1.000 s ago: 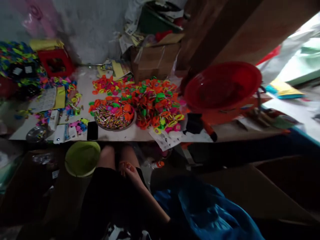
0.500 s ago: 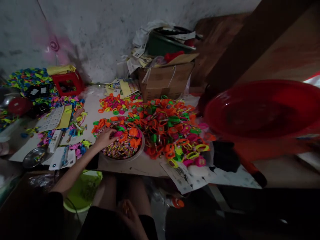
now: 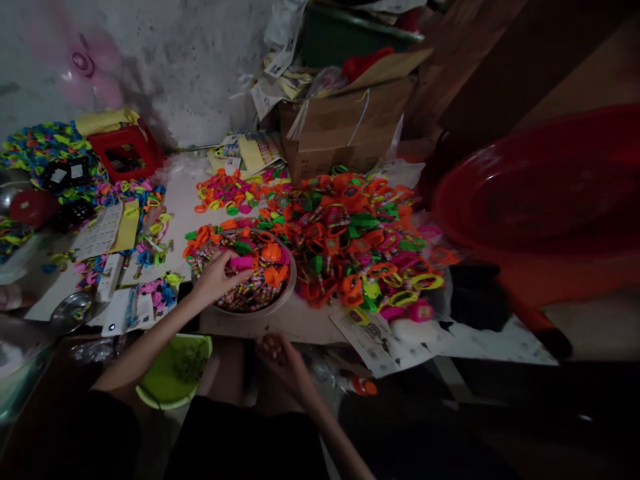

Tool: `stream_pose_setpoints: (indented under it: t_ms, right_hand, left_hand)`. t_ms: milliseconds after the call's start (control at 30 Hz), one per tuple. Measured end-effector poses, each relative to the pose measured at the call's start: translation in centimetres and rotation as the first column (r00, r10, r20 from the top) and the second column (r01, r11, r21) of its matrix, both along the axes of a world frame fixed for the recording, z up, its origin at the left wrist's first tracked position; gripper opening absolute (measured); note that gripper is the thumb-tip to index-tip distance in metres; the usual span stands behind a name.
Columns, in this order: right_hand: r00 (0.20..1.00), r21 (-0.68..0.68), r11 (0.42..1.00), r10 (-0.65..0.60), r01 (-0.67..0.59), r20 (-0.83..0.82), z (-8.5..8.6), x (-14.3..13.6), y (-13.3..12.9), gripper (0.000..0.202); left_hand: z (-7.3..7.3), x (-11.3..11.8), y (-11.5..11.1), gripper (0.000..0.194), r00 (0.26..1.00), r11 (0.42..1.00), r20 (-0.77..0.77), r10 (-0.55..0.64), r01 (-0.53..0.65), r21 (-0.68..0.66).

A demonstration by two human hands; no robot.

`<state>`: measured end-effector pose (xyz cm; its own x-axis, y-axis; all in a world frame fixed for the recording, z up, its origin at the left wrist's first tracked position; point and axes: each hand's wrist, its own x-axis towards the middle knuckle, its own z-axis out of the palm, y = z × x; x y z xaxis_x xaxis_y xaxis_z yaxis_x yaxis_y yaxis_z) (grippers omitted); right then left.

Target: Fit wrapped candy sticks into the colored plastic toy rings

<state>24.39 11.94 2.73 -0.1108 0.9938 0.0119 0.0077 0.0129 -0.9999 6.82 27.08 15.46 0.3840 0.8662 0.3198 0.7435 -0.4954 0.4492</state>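
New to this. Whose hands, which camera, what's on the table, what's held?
No machine here: a person works bare-handed, seen from a camera worn on their head, looking forward and down. The table bears a round bowl of small multicoloured pieces and, to its right, a heap of bright plastic pieces, some watch-shaped. Printed sheets lie at the left; a cardboard box stands behind the heap. The left hand is over the bowl, at a pink piece; whether it grips is unclear. The right hand is half curled near the table's front edge; whether it holds anything is unclear.
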Motion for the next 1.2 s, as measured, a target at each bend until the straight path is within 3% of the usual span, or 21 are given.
stream_pose_setpoints:
  t_ms: [100, 200, 333, 567, 733, 967, 1200]
  right_hand:
    - [0.991, 0.164, 0.982, -0.105, 0.091, 0.078, 5.4, 1.3, 0.4, 0.022]
    - [0.964, 0.303, 0.949, -0.158, 0.088, 0.216, 10.6, 2.0, -0.4, 0.021]
    - [0.883, 0.52, 0.851, -0.298, 0.074, 0.363, 14.4, 2.0, -2.6, 0.02]
    - [0.827, 0.621, 0.779, -0.287, -0.092, 0.483, 16.2, 1.4, -5.5, 0.025]
    - [0.798, 0.667, 0.732, -0.318, -0.137, 0.513, 17.2, 1.1, -6.4, 0.028]
    - [0.734, 0.65, 0.725, -0.311, -0.226, 0.603, 17.9, 0.8, -7.3, 0.026]
    - [0.624, 0.586, 0.694, -0.248, -0.419, 0.741, 18.6, 1.1, -7.7, 0.025]
  left_hand:
    - [2.3, 0.3, -4.7, 0.029, 0.99, 0.984, -0.051, -0.129, 0.134, 0.117]
    - [4.0, 0.2, -8.6, 0.029, 0.973, 0.937, -0.158, -0.171, 0.21, 0.278]
    - [5.1, -0.8, -11.9, 0.023, 0.958, 0.885, -0.207, -0.196, 0.264, 0.384]
    - [5.8, -1.7, -15.2, 0.019, 0.959, 0.827, -0.208, -0.191, 0.272, 0.493]
    - [6.5, -2.0, -16.3, 0.014, 0.954, 0.794, -0.216, -0.207, 0.293, 0.533]
    - [6.9, -2.2, -17.3, 0.01, 0.934, 0.711, -0.311, -0.174, 0.338, 0.617]
    - [6.3, -2.7, -17.8, 0.005, 0.874, 0.661, -0.447, -0.189, 0.45, 0.6]
